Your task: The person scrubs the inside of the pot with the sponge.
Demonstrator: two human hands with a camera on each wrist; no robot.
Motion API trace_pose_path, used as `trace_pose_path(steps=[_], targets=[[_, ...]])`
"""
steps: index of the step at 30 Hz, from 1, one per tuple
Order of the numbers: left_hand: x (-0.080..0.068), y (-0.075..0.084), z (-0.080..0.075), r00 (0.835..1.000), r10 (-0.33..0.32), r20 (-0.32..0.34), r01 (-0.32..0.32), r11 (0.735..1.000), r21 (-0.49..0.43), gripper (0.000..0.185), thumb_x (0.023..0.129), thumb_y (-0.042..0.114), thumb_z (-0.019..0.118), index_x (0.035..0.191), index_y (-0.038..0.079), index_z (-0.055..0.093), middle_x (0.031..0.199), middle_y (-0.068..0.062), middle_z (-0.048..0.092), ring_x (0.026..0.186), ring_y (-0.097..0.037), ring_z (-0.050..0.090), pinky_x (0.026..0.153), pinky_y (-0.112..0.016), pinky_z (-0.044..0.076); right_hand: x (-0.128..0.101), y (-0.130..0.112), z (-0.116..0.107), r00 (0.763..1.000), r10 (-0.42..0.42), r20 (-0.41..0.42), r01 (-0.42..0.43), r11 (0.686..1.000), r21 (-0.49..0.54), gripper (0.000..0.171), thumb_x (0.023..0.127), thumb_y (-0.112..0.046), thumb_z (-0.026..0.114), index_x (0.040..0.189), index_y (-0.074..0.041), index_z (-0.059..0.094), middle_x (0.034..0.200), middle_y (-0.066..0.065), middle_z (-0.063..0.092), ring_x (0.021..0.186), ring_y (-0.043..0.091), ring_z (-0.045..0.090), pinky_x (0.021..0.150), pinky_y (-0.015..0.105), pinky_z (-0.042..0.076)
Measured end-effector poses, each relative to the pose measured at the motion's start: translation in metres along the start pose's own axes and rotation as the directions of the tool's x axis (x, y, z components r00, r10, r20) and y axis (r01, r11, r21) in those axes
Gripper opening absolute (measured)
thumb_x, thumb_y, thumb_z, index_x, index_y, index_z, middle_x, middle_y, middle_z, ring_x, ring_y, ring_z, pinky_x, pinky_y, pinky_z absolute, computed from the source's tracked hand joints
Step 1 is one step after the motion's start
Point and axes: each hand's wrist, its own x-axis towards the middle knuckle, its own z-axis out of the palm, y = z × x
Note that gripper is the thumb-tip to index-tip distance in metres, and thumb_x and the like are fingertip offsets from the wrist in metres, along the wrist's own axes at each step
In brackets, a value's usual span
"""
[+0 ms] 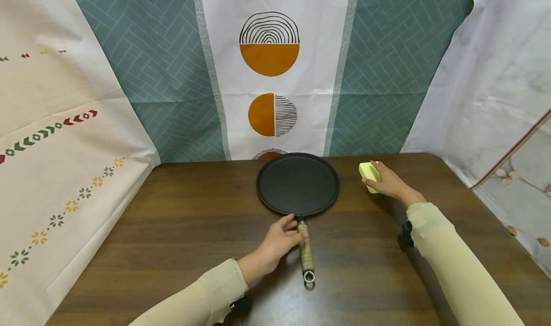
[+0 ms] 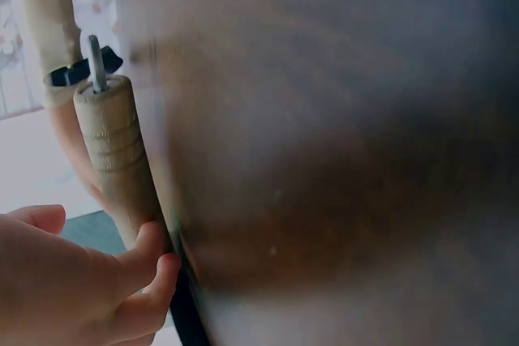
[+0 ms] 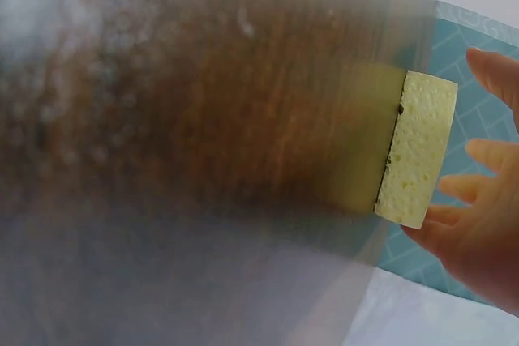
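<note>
A round black flat pan [image 1: 298,184] lies on the brown table, its wooden handle [image 1: 306,256] pointing toward me and ending in a metal ring. Beside that handle is my left hand [image 1: 275,242]; in the left wrist view its bent fingertips [image 2: 166,269] are at the handle's side, while the thumb stands apart from it. Farther right, a pale yellow sponge [image 3: 418,149] sits on the table. Over it reaches my right hand [image 1: 389,182], thumb and fingers spread around the block. The right wrist view shows a gap between thumb and sponge; finger contact is hard to judge.
The brown table [image 1: 206,211] has its back edge just behind the pan. Behind it hangs a green and white patterned cloth [image 1: 172,77]. A cream embroidered cloth [image 1: 64,173] borders the left side, and a white marbled cloth [image 1: 495,101] the right.
</note>
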Motion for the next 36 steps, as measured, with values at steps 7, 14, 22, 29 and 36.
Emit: trace_pose_path(steps=[7, 14, 22, 29, 36], targets=[[-0.0011, -0.0044, 0.0021, 1.0, -0.015, 0.002, 0.015, 0.998, -0.061, 0.071, 0.088, 0.001, 0.066, 0.144, -0.012, 0.026, 0.139, -0.03, 0.04, 0.115, -0.033, 0.055, 0.095, -0.043, 0.052, -0.0002, -0.0004, 0.0013, 1.0, -0.011, 0.001, 0.011, 1.0, -0.011, 0.08, 0.094, -0.031, 0.059, 0.145, 0.014, 0.018, 0.146, 0.043, 0.012, 0.129, 0.058, 0.026, 0.103, 0.065, 0.032], [-0.0018, -0.0049, 0.0033, 0.999, -0.036, -0.005, 0.035, 0.996, -0.085, 0.066, 0.087, -0.005, 0.064, 0.14, -0.018, 0.027, 0.129, -0.032, 0.043, 0.101, -0.03, 0.061, 0.086, -0.039, 0.057, -0.0055, -0.0042, 0.0004, 1.0, 0.004, 0.028, -0.003, 0.999, -0.035, 0.08, 0.094, -0.031, 0.059, 0.145, 0.016, 0.018, 0.146, 0.044, 0.009, 0.127, 0.059, 0.027, 0.1, 0.064, 0.035], [-0.0019, -0.0051, 0.0055, 0.998, -0.065, -0.016, 0.063, 0.996, -0.07, 0.06, 0.086, -0.01, 0.063, 0.136, -0.021, 0.032, 0.115, -0.028, 0.048, 0.089, -0.025, 0.062, 0.077, -0.036, 0.06, -0.0042, -0.003, 0.0015, 0.999, 0.014, 0.031, -0.012, 0.999, -0.047, 0.079, 0.094, -0.031, 0.06, 0.144, 0.016, 0.02, 0.145, 0.045, 0.007, 0.128, 0.063, 0.022, 0.1, 0.065, 0.034], [-0.0008, -0.0068, 0.0068, 0.998, -0.06, -0.011, 0.06, 0.998, -0.022, 0.055, 0.086, -0.008, 0.064, 0.134, -0.019, 0.038, 0.101, -0.018, 0.049, 0.081, -0.023, 0.063, 0.073, -0.04, 0.06, -0.0013, -0.0016, -0.0003, 0.999, 0.029, 0.036, -0.026, 0.997, -0.077, 0.078, 0.095, -0.031, 0.059, 0.144, 0.016, 0.02, 0.145, 0.045, 0.008, 0.125, 0.066, 0.021, 0.099, 0.068, 0.034], [-0.0042, -0.0046, 0.0063, 0.998, -0.07, 0.004, 0.07, 0.998, -0.008, 0.056, 0.086, -0.008, 0.064, 0.135, -0.018, 0.038, 0.096, -0.014, 0.048, 0.081, -0.021, 0.062, 0.071, -0.039, 0.061, -0.0009, -0.0024, -0.0001, 1.0, 0.015, 0.023, -0.013, 0.995, -0.098, 0.071, 0.095, -0.026, 0.056, 0.141, 0.019, 0.024, 0.144, 0.046, 0.011, 0.122, 0.067, 0.025, 0.096, 0.067, 0.036]])
